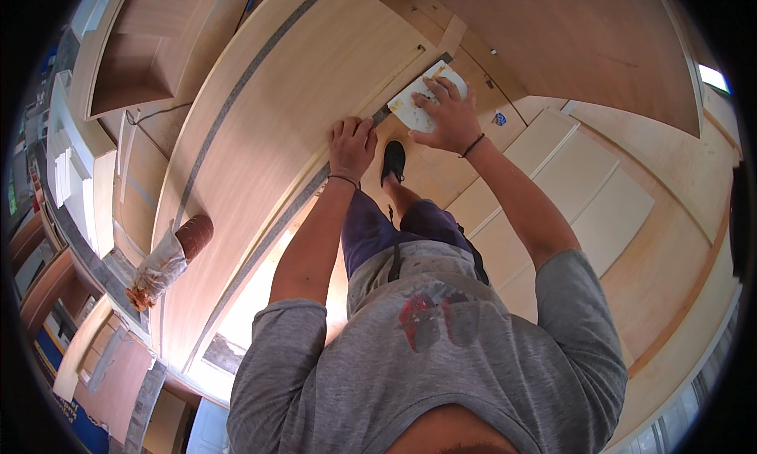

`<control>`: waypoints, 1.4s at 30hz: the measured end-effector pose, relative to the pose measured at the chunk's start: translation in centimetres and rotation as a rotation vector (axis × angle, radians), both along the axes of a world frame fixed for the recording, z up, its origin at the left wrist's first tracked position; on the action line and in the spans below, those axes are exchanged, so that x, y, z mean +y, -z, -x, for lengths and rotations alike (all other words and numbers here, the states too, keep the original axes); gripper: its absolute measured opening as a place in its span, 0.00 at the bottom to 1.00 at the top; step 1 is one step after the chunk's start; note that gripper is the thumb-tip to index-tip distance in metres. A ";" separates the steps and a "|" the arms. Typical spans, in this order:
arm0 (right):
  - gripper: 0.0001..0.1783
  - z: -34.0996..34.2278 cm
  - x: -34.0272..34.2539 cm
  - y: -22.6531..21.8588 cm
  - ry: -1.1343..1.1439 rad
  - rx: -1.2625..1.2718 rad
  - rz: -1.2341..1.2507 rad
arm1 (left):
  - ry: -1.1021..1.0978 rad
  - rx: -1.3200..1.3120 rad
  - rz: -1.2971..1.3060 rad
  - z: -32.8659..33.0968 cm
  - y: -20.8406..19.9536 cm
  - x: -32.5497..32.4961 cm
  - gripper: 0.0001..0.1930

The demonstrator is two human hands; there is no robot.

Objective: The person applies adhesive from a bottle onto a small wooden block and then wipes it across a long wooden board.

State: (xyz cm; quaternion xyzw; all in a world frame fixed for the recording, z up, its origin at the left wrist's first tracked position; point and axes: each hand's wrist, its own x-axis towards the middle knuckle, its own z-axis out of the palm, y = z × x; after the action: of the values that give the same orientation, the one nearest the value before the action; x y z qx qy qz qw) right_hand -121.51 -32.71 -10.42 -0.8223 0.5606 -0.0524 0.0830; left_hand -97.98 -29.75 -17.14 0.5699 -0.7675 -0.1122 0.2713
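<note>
A long pale wood-grain panel [268, 115] with dark grey strips stretches along my left side. My left hand [352, 148] has its fingers bent over the panel's near edge, against the dark strip. Farther along that edge, my right hand [449, 117] grips a white flat piece [412, 113] with yellow-brown stains. Its fingers are spread across the face of the piece, and the thumb sits lower down. The white piece touches the dark edge strip; its underside is hidden.
On the panel lies a reddish-brown roll [195, 235] partly wrapped in plastic. A large brown board [568, 44] rises at the far right. Pale boards [552, 194] lie to my right, near a small blue scrap [500, 119]. An open wooden cabinet box [134, 76] stands far left.
</note>
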 end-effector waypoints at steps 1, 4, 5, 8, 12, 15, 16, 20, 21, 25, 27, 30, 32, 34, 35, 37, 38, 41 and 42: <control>0.39 0.1 -0.2 0.3 -0.006 -0.003 0.002 | 0.000 -0.005 0.002 0.0 0.0 0.0 0.09; 0.38 0.2 -0.4 0.9 -0.007 -0.019 0.006 | -0.003 -0.014 0.001 0.0 0.2 0.0 0.08; 0.38 0.3 -0.4 1.0 -0.006 -0.024 0.007 | -0.006 -0.013 -0.002 -0.1 0.4 -0.1 0.08; 0.38 0.7 -0.8 0.8 -0.044 0.007 -0.024 | -0.007 -0.019 -0.015 -0.1 0.5 -0.2 0.08; 0.40 1.0 -1.3 -0.4 -0.056 0.073 -0.100 | -0.003 -0.009 -0.035 -0.3 0.5 -0.3 0.09; 0.39 0.9 -1.6 -0.5 -0.030 0.025 -0.059 | -0.006 -0.022 -0.015 -0.1 0.4 -0.3 0.09; 0.39 0.9 -1.7 -0.2 -0.021 0.025 -0.053 | -0.001 -0.016 -0.027 -0.2 0.4 -0.3 0.10; 0.39 1.1 -1.8 0.8 -0.017 0.029 -0.033 | 0.004 -0.008 -0.017 -0.2 0.6 -0.4 0.09; 0.39 1.3 -1.9 1.0 -0.029 0.034 -0.031 | 0.003 -0.010 -0.001 -0.1 0.5 -0.4 0.08; 0.40 1.8 -2.2 0.5 -0.059 0.084 -0.075 | -0.006 -0.015 -0.033 -0.2 0.3 -0.4 0.08; 0.40 1.7 -2.6 -0.1 -0.060 0.105 -0.092 | -0.003 -0.013 -0.012 -0.3 0.3 -0.5 0.08; 0.40 1.8 -2.7 -0.1 -0.050 0.101 -0.077 | 0.004 -0.005 -0.018 -0.3 0.1 -0.5 0.08; 0.40 1.9 -3.0 0.5 -0.045 0.084 -0.058 | 0.008 -0.005 -0.025 -0.3 0.1 -0.6 0.08; 0.40 2.1 -3.0 1.0 -0.050 0.061 -0.031 | 0.008 -0.005 -0.020 -0.3 0.2 -0.7 0.08; 0.40 2.1 -3.0 1.2 -0.053 0.049 -0.018 | 0.005 -0.004 -0.011 -0.3 0.2 -0.6 0.08; 0.40 2.2 -3.1 1.3 -0.052 0.065 -0.045 | 0.003 -0.006 -0.010 -0.3 0.3 -0.6 0.09; 0.41 2.2 -3.1 1.2 -0.052 0.073 -0.057 | 0.002 -0.009 -0.017 -0.4 0.4 -0.6 0.09; 0.41 2.3 -3.3 -0.1 -0.058 0.139 -0.149 | 0.000 -0.026 -0.043 -0.4 0.3 -0.6 0.09; 0.40 2.3 -3.4 -0.2 -0.058 0.132 -0.137 | -0.002 -0.033 -0.053 -0.4 0.2 -0.6 0.09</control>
State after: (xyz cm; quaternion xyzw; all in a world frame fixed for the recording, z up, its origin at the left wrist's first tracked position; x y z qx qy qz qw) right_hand -123.79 -36.14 -10.23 -0.8321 0.5432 0.0426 0.1033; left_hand -97.60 -30.33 -17.35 0.5794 -0.7681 -0.1228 0.2435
